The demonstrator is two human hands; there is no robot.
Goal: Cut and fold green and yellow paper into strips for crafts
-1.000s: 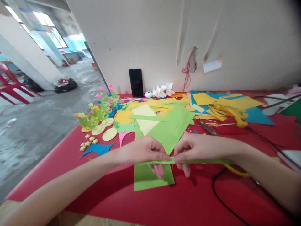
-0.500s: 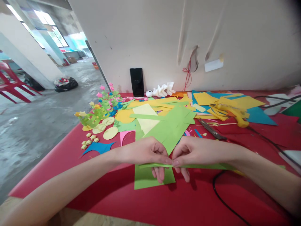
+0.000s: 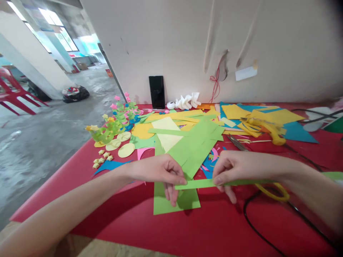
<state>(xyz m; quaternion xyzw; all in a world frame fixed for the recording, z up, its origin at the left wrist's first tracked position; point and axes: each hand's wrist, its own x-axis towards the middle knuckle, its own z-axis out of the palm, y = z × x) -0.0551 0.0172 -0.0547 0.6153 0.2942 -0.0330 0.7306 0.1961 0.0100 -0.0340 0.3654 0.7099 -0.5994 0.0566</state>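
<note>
Both hands hold one long narrow green paper strip level above the red table. My left hand pinches the strip's left end between thumb and fingers. My right hand pinches it a short way to the right, and the rest of the strip runs on under my right forearm. Under the hands lies a green paper sheet, flat on the table.
Green, yellow and blue paper sheets are piled mid-table, with scissors and a yellow glue gun at right. A black cable loops near my right arm. Paper flowers and yellow discs lie left. A black phone leans on the wall.
My hands have moved apart along the green strip: the pinches that nearly touched now leave a bare stretch of strip between them. My right hand shifted right.
</note>
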